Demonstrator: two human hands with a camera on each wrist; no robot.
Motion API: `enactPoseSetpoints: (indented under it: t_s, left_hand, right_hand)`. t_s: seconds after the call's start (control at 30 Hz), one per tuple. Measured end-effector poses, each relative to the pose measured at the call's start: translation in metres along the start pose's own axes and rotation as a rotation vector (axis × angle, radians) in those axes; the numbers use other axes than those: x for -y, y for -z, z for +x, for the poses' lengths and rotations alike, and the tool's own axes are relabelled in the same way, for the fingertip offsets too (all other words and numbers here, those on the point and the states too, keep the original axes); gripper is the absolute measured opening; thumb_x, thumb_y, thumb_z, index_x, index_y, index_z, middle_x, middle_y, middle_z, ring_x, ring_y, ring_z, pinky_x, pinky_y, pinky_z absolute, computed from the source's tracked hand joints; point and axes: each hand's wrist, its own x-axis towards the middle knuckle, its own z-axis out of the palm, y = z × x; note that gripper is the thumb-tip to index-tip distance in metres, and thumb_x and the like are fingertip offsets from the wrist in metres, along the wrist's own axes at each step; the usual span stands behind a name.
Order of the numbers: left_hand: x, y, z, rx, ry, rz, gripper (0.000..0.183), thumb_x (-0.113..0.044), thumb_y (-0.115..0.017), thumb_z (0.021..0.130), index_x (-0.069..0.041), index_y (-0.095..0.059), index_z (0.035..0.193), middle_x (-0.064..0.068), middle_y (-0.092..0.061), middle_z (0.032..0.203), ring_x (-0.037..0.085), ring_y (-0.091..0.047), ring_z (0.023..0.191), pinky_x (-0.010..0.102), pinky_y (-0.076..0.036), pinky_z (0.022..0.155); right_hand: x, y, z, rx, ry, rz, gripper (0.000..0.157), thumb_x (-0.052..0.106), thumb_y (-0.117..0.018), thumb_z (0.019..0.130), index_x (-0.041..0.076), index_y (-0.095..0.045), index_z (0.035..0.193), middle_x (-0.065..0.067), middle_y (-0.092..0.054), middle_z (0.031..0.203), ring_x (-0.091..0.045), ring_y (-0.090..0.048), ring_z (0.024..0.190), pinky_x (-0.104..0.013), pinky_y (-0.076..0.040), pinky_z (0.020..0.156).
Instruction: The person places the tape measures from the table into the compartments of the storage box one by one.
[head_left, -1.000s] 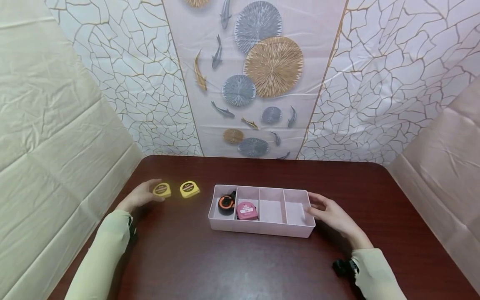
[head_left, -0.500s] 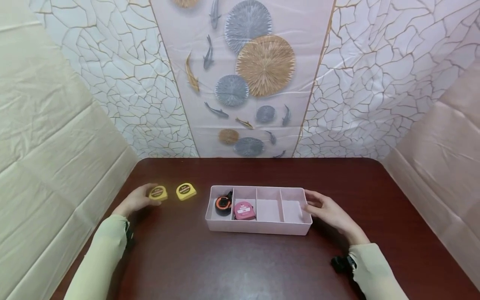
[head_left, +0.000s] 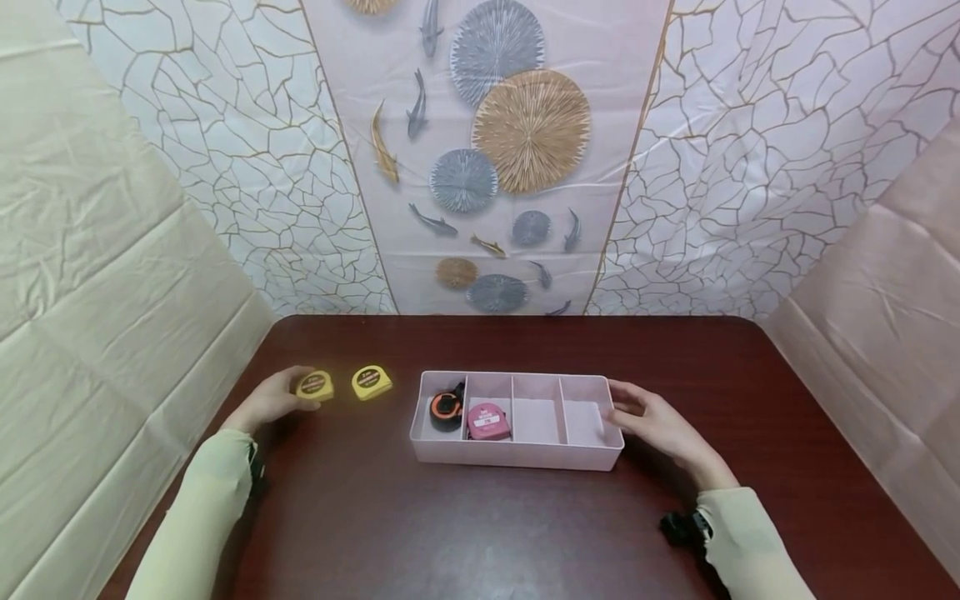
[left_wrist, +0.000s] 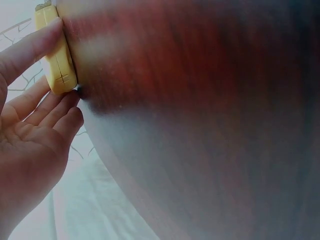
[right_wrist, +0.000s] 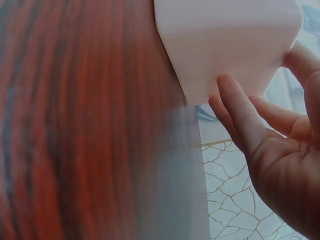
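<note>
My left hand [head_left: 272, 400] holds a yellow tape measure [head_left: 315, 386] near the table's left side. In the left wrist view that tape measure [left_wrist: 61, 72] is pinched between thumb and fingers. A second yellow tape measure [head_left: 371, 382] lies just to its right. My right hand [head_left: 663, 425] grips the right end of a pale pink divided tray [head_left: 517, 454], thumb over the rim. In the right wrist view my fingers [right_wrist: 232, 95] touch the tray's outer end wall [right_wrist: 225, 45]. An orange-and-black tape measure [head_left: 447, 410] sits in the tray's leftmost compartment, a pink tape measure [head_left: 488, 423] in the adjoining one.
The dark reddish-brown table [head_left: 450, 533] runs to a patterned cloth backdrop [head_left: 300, 167] behind. Beige cloth walls [head_left: 97, 333] rise along both sides. A black wrist camera [head_left: 678, 529] sits below my right wrist.
Between one second and half a second ago the head view shifted slightly, so everything appears a little farther left. Both hands keep their holds, with no clear movement of the tape measures or tray.
</note>
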Motion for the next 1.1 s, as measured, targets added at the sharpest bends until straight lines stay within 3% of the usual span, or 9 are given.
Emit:
enactPoseSetpoints:
  t_s: [0.3,0.53,1.1]
  left_hand:
    - [-0.0019,0.001,-0.0067,-0.019,-0.017,0.014,0.065,-0.016,-0.083,0.081,0.011,-0.054,0.133,0.024,-0.063,0.118,0.035,-0.057,0.102,0.046,-0.043,0.089]
    - [-0.0024,0.0016,-0.0038,-0.029,-0.005,0.044,0.068,-0.019,-0.083,0.081,0.009,-0.054,0.135,0.025,-0.062,0.122,0.034,-0.057,0.101,0.046,-0.043,0.089]
    - [0.0005,0.007,-0.0025,-0.062,0.002,0.068,0.072,-0.023,-0.083,0.08,0.009,-0.053,0.137,0.026,-0.062,0.124,0.035,-0.057,0.103,0.047,-0.043,0.09]
  right_hand:
    - [-0.002,-0.0033,0.0003,0.011,-0.005,0.023,0.065,0.013,-0.069,0.096,-0.008,-0.038,0.15,-0.031,-0.048,0.145,-0.045,-0.054,0.127,-0.027,-0.054,0.088]
    - [-0.0015,-0.0011,0.0008,-0.011,-0.009,-0.011,0.065,0.016,-0.07,0.096,-0.006,-0.039,0.149,-0.03,-0.048,0.145,-0.044,-0.055,0.126,-0.03,-0.054,0.089]
    - [-0.0017,-0.0007,0.0004,-0.002,-0.021,0.045,0.068,0.016,-0.07,0.096,-0.007,-0.037,0.15,-0.032,-0.046,0.145,-0.046,-0.053,0.128,-0.024,-0.053,0.086]
